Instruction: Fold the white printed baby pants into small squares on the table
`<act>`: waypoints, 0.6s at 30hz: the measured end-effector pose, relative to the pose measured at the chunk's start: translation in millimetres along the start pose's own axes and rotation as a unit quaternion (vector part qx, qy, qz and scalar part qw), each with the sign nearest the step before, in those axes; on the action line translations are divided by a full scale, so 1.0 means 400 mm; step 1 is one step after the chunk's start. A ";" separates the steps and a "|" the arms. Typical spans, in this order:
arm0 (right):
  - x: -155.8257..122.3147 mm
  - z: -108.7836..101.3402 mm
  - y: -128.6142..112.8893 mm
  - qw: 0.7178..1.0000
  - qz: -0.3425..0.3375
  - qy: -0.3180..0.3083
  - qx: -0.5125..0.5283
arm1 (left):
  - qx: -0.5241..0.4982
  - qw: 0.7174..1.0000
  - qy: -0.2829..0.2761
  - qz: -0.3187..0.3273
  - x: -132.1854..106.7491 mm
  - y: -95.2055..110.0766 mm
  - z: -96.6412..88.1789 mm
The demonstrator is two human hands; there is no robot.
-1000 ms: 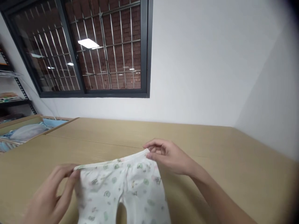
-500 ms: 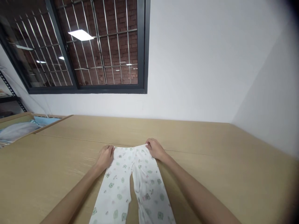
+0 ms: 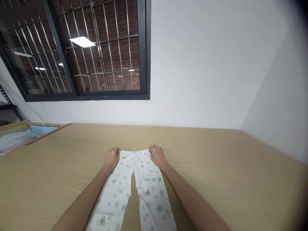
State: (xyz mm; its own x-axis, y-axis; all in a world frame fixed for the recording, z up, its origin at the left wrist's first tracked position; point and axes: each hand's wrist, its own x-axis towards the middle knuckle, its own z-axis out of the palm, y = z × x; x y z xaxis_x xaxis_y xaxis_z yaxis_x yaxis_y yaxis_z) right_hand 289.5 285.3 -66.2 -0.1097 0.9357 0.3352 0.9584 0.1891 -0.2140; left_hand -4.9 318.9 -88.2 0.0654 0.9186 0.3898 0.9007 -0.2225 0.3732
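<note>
A small pair of white trousers (image 3: pixel 134 189) with a green and pink print lies flat on the tan cardboard tabletop (image 3: pixel 216 166), legs running toward me. My left hand (image 3: pixel 113 157) rests on the left end of the waistband with its fingers curled over the cloth. My right hand (image 3: pixel 156 153) does the same at the right end of the waistband. Both arms stretch forward along the outer sides of the trouser legs.
An open cardboard box (image 3: pixel 21 136) with pale blue and grey cloth stands at the far left. A white wall and a dark-framed barred window (image 3: pixel 79 51) rise behind the table. A dark shelf upright (image 3: pixel 9 104) shows at the left edge.
The trousers went from held up near me to laid flat farther out on the table. Both hands moved forward with the waistband and pressed it down.
</note>
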 end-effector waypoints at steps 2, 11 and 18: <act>0.001 0.005 0.002 1.000 0.000 0.000 -0.006 | 0.000 1.000 -0.010 -0.009 0.004 0.012 -0.007; -0.006 0.010 -0.002 1.000 0.013 0.006 -0.016 | -0.057 0.988 -0.098 0.101 -0.175 0.291 -0.118; -0.011 0.003 -0.008 0.999 0.011 0.001 -0.030 | -0.068 0.907 -0.343 0.233 -0.502 0.497 -0.037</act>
State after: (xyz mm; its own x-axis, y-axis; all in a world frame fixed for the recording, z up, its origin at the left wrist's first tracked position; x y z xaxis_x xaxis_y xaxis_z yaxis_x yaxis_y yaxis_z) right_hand 286.6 280.8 -68.0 -0.0887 0.9387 0.3331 0.9745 0.1509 -0.1660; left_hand 154.5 85.3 -79.7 0.7202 0.6906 -0.0665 0.6477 -0.6349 0.4211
